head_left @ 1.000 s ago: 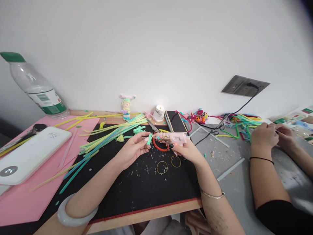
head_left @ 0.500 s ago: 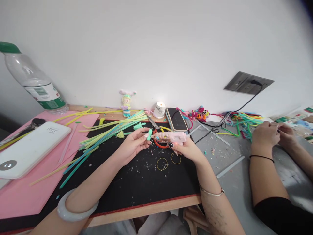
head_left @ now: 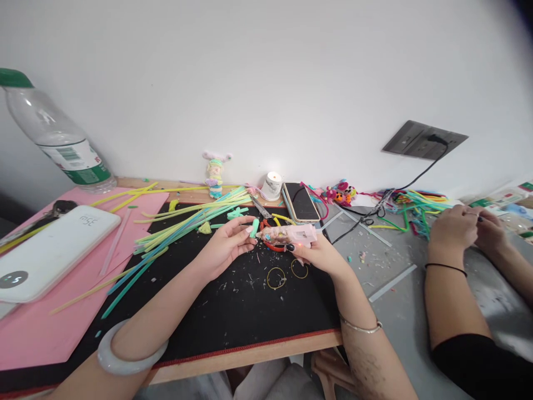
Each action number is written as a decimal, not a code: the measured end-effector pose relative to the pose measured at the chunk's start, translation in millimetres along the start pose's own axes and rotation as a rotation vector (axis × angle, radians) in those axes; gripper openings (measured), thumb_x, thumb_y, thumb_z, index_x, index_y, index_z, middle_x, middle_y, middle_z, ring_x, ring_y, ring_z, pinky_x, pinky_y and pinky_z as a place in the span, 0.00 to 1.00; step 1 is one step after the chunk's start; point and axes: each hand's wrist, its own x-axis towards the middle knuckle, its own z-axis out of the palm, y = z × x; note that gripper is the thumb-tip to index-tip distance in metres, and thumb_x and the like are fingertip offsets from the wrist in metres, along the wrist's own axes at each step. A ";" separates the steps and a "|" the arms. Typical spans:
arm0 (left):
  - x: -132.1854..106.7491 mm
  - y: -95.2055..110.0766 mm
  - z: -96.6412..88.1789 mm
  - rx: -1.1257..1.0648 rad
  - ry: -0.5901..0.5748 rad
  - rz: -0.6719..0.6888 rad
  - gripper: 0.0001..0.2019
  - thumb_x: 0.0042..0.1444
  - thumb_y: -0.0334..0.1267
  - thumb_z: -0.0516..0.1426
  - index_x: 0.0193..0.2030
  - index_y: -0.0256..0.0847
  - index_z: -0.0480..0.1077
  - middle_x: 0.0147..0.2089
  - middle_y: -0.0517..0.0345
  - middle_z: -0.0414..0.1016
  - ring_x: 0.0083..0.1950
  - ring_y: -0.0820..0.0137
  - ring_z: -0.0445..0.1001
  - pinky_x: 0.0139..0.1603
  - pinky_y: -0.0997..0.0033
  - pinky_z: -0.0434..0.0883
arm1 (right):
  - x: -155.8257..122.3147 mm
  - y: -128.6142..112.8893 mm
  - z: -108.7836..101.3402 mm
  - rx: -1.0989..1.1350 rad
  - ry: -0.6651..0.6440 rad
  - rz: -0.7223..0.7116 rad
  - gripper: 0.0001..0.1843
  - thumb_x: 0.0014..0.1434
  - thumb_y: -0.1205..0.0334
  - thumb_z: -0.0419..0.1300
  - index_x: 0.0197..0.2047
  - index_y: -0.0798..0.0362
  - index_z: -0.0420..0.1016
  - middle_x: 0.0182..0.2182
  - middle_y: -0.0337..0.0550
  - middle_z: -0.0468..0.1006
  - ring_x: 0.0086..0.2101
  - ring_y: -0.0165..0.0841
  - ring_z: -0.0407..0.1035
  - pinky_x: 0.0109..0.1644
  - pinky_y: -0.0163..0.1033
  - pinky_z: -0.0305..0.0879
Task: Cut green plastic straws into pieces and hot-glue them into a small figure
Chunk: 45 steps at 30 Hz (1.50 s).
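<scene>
Between the fingertips of my left hand (head_left: 228,243) is a small mint-green fuzzy piece (head_left: 255,228), apparently bent pipe cleaner. My right hand (head_left: 318,253) grips a pink hot glue gun (head_left: 302,234), its nozzle pointing left at the green piece, touching or nearly so. Orange-handled scissors (head_left: 261,208) lie partly hidden behind the glue gun. Left of my hands, yellow, green and blue pipe cleaners (head_left: 183,233) are spread over the black mat (head_left: 233,311). Two thin yellowish rings (head_left: 276,279) rest on the mat below the glue gun.
Against the wall stand a small fuzzy doll (head_left: 215,180), a white cup (head_left: 272,186) and a phone (head_left: 303,202). A white power bank (head_left: 62,250) and a plastic bottle (head_left: 70,144) are at left. A co-worker's hands (head_left: 462,228) work at right, near a black cable (head_left: 420,175).
Both hands hold nearly the same position, with the glue gun nozzle still at the green piece. The whole view has shifted very slightly.
</scene>
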 end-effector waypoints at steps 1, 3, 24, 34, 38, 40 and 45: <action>0.1 0.0 0.0 0.001 0.000 0.000 0.15 0.53 0.34 0.59 0.48 0.44 0.69 0.36 0.59 0.69 0.34 0.78 0.71 0.39 0.76 0.71 | 0.0 0.1 0.0 0.005 0.000 -0.005 0.23 0.56 0.51 0.57 0.52 0.55 0.67 0.19 0.35 0.64 0.18 0.23 0.55 0.19 0.28 0.52; 0.4 0.2 0.2 0.000 -0.001 0.000 0.15 0.52 0.34 0.59 0.48 0.43 0.69 0.37 0.58 0.69 0.34 0.78 0.71 0.38 0.76 0.71 | 0.1 -0.1 0.1 0.011 0.007 -0.009 0.23 0.56 0.51 0.57 0.52 0.56 0.67 0.19 0.35 0.64 0.18 0.23 0.56 0.19 0.28 0.52; -1.7 0.7 2.3 0.005 -0.027 -0.022 0.16 0.50 0.33 0.61 0.47 0.43 0.70 0.35 0.59 0.69 0.33 0.78 0.70 0.37 0.77 0.70 | 2.7 3.2 -2.9 -0.055 0.121 -0.006 0.20 0.55 0.49 0.57 0.43 0.58 0.71 0.16 0.33 0.62 0.17 0.23 0.53 0.18 0.30 0.49; -1.7 0.9 1.7 0.024 -0.030 -0.025 0.17 0.50 0.33 0.61 0.48 0.43 0.70 0.37 0.58 0.68 0.33 0.78 0.69 0.38 0.76 0.70 | 3.2 -1.0 -2.8 -0.052 0.150 -0.022 0.21 0.56 0.51 0.56 0.46 0.58 0.72 0.16 0.33 0.61 0.17 0.23 0.53 0.20 0.30 0.49; -2.0 0.9 1.5 0.023 -0.030 -0.027 0.16 0.50 0.33 0.61 0.47 0.43 0.70 0.37 0.58 0.67 0.33 0.78 0.69 0.37 0.76 0.70 | 3.2 2.4 -3.9 -0.061 0.142 0.004 0.20 0.56 0.51 0.57 0.44 0.59 0.72 0.16 0.34 0.62 0.17 0.24 0.54 0.19 0.30 0.50; -1.7 0.7 1.4 0.021 -0.029 -0.024 0.16 0.50 0.33 0.61 0.47 0.43 0.70 0.36 0.59 0.68 0.33 0.78 0.69 0.38 0.77 0.70 | 2.8 3.4 -4.1 -0.062 0.135 0.011 0.20 0.55 0.50 0.57 0.42 0.59 0.72 0.16 0.34 0.63 0.17 0.24 0.54 0.19 0.30 0.50; -1.1 -0.1 1.2 0.016 -0.031 -0.014 0.16 0.49 0.34 0.61 0.47 0.43 0.70 0.36 0.59 0.68 0.33 0.78 0.69 0.38 0.77 0.70 | 1.2 0.4 -2.1 -0.019 0.085 -0.004 0.20 0.55 0.50 0.57 0.43 0.58 0.70 0.16 0.33 0.62 0.17 0.23 0.53 0.18 0.29 0.49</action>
